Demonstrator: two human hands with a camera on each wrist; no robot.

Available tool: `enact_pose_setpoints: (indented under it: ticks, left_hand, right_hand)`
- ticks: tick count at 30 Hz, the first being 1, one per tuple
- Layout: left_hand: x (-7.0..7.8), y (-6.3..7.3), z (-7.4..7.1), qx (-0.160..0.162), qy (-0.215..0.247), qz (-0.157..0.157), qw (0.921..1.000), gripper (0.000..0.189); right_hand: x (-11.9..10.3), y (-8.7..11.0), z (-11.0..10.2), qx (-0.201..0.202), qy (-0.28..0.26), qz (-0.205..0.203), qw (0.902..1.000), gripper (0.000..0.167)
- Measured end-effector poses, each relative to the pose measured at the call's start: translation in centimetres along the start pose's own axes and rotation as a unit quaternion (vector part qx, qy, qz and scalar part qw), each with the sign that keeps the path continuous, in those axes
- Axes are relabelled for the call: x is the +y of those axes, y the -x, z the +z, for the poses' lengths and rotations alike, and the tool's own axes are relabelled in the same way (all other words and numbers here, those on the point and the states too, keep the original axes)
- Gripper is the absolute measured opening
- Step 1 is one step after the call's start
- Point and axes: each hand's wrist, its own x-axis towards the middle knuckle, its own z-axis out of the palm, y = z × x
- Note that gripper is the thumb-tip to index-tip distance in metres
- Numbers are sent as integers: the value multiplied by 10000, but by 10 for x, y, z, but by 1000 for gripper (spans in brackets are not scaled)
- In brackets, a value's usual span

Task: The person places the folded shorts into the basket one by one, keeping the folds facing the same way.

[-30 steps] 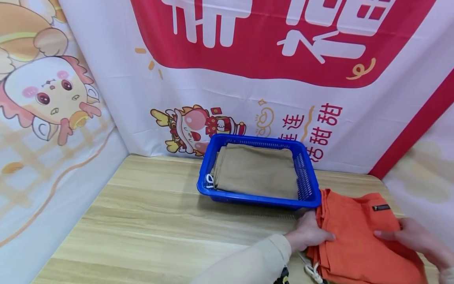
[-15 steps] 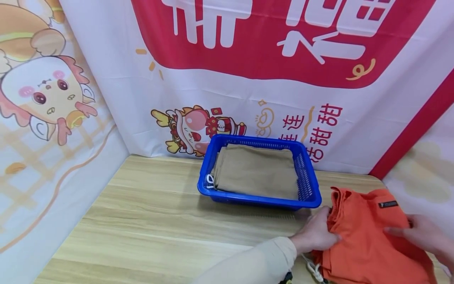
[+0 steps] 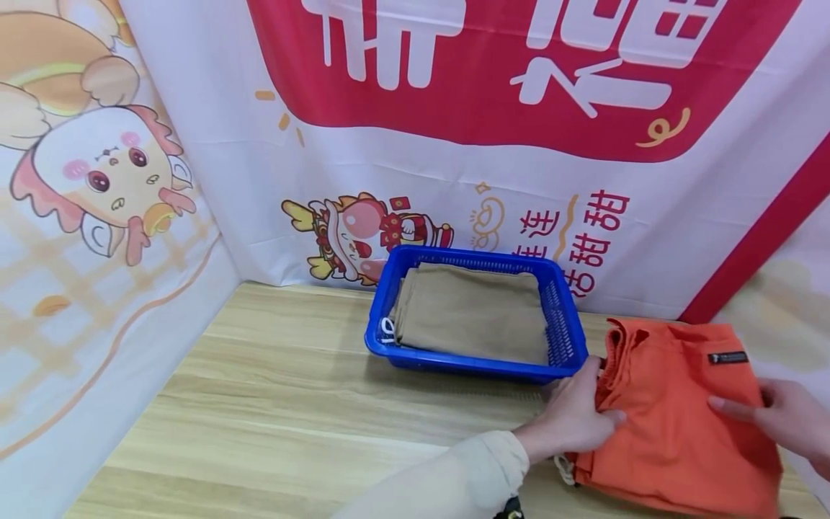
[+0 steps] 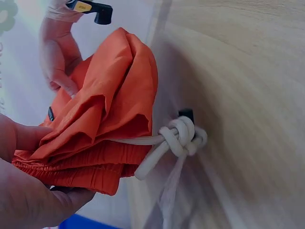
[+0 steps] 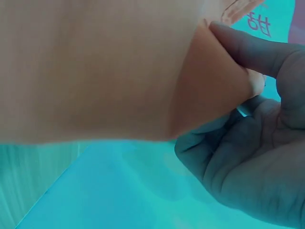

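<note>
Folded orange pants (image 3: 687,425) with a gathered elastic waistband and a small black tag (image 3: 728,357) are held between both hands at the right of the head view. My left hand (image 3: 573,417) grips the waistband edge, thumb on top and fingers beneath. On the opposite edge, my right hand (image 3: 792,419) pinches the cloth between thumb and fingers. A knotted off-white drawstring (image 4: 178,136) dangles from the waistband in the left wrist view. In the right wrist view, the cloth (image 5: 209,86) fills much of the picture beside the hand.
A blue plastic basket (image 3: 476,365) stands at the back of the wooden table (image 3: 259,404), just left of the orange pants. Folded khaki cloth (image 3: 473,310) with a white cord loop lies inside it. A printed white-and-red curtain (image 3: 402,158) hangs behind.
The orange pants have moved up and slightly right in the head view, toward the table's back, with both hands still holding them. The basket stays in place.
</note>
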Motion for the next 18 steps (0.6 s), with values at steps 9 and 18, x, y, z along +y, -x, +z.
enact_pose_setpoints:
  ticks: [9,18]
  left_hand:
    - [11,22,-41,95,106,529,9985,55]
    - [17,42,-78,360,521,1105,9919,60]
  right_hand:
    - [-20,13,-2,522,-167,-447,9975,85]
    - [-46,27,1,888,-562,-820,9911,73]
